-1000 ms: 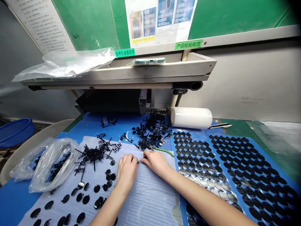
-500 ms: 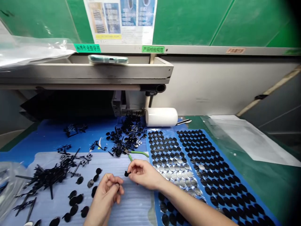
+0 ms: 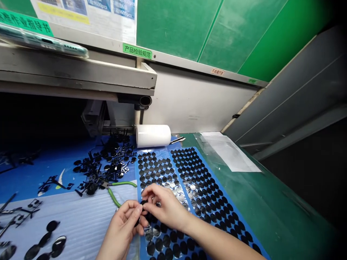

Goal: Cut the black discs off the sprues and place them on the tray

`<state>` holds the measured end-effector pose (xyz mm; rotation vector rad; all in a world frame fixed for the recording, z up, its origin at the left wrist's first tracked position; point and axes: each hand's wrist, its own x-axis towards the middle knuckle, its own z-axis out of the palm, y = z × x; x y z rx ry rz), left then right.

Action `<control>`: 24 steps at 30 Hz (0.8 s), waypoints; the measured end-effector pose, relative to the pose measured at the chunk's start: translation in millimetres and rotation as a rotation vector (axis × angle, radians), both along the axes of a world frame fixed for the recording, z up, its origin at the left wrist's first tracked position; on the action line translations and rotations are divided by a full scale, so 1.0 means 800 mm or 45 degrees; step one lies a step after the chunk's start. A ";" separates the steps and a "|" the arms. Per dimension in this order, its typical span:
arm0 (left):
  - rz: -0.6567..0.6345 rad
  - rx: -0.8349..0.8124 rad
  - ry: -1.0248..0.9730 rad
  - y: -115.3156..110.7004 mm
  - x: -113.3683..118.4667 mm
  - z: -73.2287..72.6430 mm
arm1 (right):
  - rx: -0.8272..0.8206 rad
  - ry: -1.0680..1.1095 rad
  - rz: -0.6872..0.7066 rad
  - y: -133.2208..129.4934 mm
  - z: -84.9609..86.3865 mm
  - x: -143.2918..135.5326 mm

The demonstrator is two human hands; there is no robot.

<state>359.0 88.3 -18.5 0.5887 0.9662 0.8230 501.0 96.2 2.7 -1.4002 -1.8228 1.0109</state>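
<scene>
My right hand (image 3: 167, 206) is closed in a pinch on a small black disc (image 3: 143, 203) with a tab. My left hand (image 3: 123, 227) is beside it, its thumb and forefinger tips close to that disc. Another black disc (image 3: 137, 221) shows partly among the curled left fingers. Both hands are over the left edge of a blue sheet (image 3: 175, 187) that bears rows of black discs, some with a shiny, pale glare. Green-handled pliers (image 3: 115, 191) lie just behind the left hand, the jaws touching a heap of black plastic parts (image 3: 108, 162).
A white roll (image 3: 153, 136) stands behind the blue sheet, with tweezers (image 3: 177, 140) beside it. Loose black discs (image 3: 52, 226) and sprue pieces (image 3: 20, 216) lie at left. White paper (image 3: 230, 150) lies at right. A metal shelf (image 3: 108, 77) overhangs the back left.
The view has turned right. Both hands have moved from the pale mat to the blue sheet's edge and come together. The right hand still pinches its disc.
</scene>
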 end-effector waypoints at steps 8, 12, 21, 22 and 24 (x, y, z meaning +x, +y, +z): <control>0.108 -0.060 0.003 0.015 0.035 0.003 | 0.180 -0.297 -0.242 0.063 -0.023 0.040; 0.078 -0.202 -0.114 0.007 0.032 -0.003 | 0.204 -0.563 -0.277 0.145 -0.040 0.090; -0.138 -0.157 0.110 0.004 0.013 -0.005 | 0.160 -0.919 -0.039 0.189 -0.069 0.120; -0.188 -0.134 0.130 0.005 0.014 -0.008 | 0.162 -0.939 -0.027 0.188 -0.070 0.120; -0.234 -0.072 0.141 0.005 0.017 -0.013 | 0.171 -0.967 -0.009 0.189 -0.070 0.120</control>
